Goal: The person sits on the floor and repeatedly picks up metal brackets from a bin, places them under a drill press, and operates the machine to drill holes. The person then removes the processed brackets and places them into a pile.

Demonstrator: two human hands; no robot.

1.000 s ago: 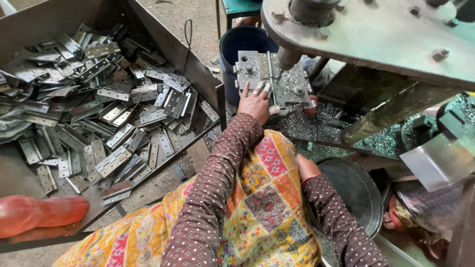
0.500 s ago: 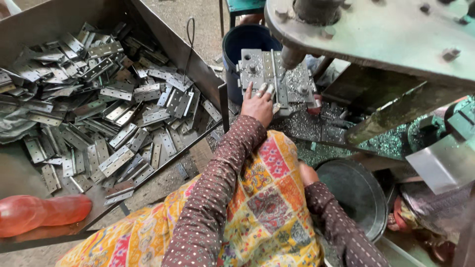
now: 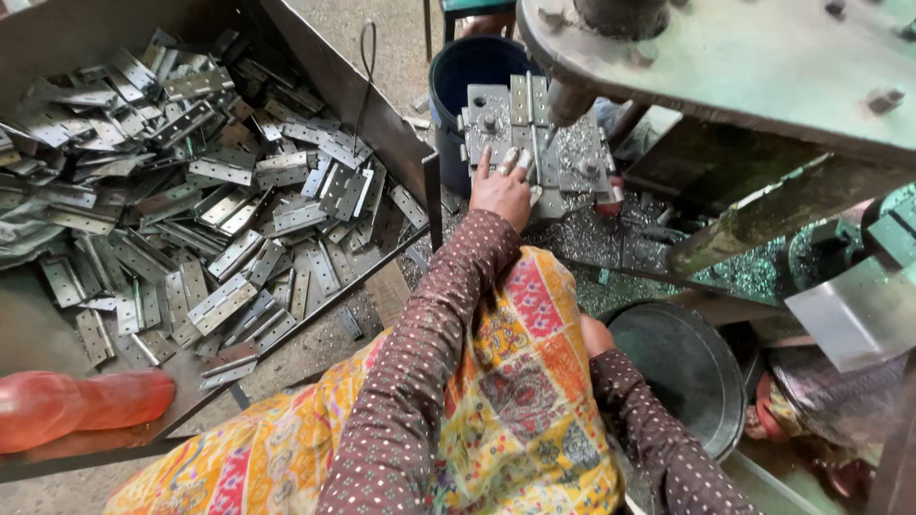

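Observation:
My left hand (image 3: 501,189) reaches forward in a brown dotted sleeve. Its fingers lie on a grey metal hinge (image 3: 528,143) and hold it against the steel fixture plate (image 3: 582,157) under the drill spindle (image 3: 571,100) of a green press machine (image 3: 763,57). Metal shavings cover the plate and the bed around it. Of my right hand (image 3: 595,336) only a bit of skin shows at the cuff. The rest is hidden behind the yellow patterned cloth (image 3: 515,381) over my lap.
A big metal tray (image 3: 29,315) at the left holds several loose grey hinges (image 3: 219,219). A red plastic bottle (image 3: 76,405) lies at its near edge. A dark blue bucket (image 3: 468,67) stands behind the fixture. A round dark pan (image 3: 687,362) sits at the right.
My left hand stays on the hinge at the fixture, with its fingers shifted slightly. The view has drifted a little; nothing else has visibly moved.

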